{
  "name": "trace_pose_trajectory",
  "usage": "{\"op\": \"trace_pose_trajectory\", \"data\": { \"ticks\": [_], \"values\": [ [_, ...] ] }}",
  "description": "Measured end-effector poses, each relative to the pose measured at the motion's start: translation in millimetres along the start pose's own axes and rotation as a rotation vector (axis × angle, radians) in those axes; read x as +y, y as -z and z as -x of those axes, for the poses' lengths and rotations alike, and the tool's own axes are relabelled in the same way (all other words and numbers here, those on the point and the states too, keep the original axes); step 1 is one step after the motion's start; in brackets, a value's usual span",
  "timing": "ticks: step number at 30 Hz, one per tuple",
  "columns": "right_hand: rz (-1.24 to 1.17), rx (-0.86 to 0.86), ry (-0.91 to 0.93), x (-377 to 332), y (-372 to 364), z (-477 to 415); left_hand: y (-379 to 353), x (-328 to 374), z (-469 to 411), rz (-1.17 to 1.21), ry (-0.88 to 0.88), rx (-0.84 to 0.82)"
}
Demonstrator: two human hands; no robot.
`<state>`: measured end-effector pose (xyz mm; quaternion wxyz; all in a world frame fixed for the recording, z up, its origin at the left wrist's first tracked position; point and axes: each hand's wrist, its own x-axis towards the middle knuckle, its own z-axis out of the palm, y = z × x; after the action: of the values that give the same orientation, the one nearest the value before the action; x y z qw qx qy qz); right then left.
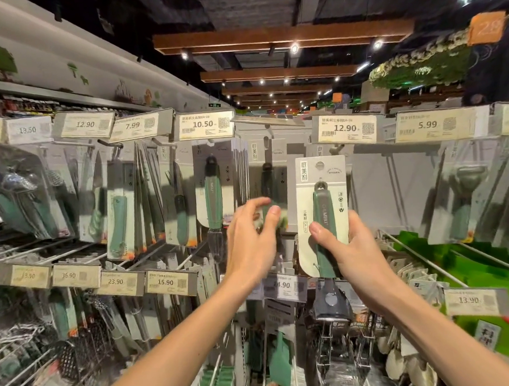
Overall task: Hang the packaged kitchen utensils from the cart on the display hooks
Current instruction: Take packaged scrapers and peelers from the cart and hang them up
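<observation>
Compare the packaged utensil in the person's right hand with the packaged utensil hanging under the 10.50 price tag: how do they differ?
The held package is gripped by the right hand, off any hook; the hanging package sits on a hook, untouched. The held one has a blade head below; the hanging one ends in a fork-like tip. Both have green handles on pale cards.

In the centre right of the frame, below the white 12.90 price tag, the grey back panel is bare and gives free room. The grey-carded green-handled utensil stands before its left part. To the left, the packed row of carded green utensils blocks the way. At the right edge, clear-wrapped peeler packs hang close together.
</observation>
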<state>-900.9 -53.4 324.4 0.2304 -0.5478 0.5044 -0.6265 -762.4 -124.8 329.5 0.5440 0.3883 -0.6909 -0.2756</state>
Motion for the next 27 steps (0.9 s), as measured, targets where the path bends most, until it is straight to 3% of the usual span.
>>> {"op": "trace_pose_trajectory", "data": {
  "ticks": [5, 12, 18, 27],
  "values": [
    [-0.026, -0.015, -0.025, 5.0, -19.5, -6.4, 8.8, 2.4, 23.0, 0.178, 0.053, -0.184],
    [0.013, -0.037, -0.022, -5.2, -46.8, -26.7, 24.1, -3.4, 8.5, 0.263, 0.034, -0.040],
    [0.080, -0.041, 0.056, -13.0, -59.0, -45.8, 28.4, -11.2, -8.0, 0.159, -0.061, 0.059],
    [0.139, 0.044, 0.028, 1.0, -64.4, -66.0, 21.3, -18.2, -27.7, 0.082, -0.054, 0.054]
  ]
}}
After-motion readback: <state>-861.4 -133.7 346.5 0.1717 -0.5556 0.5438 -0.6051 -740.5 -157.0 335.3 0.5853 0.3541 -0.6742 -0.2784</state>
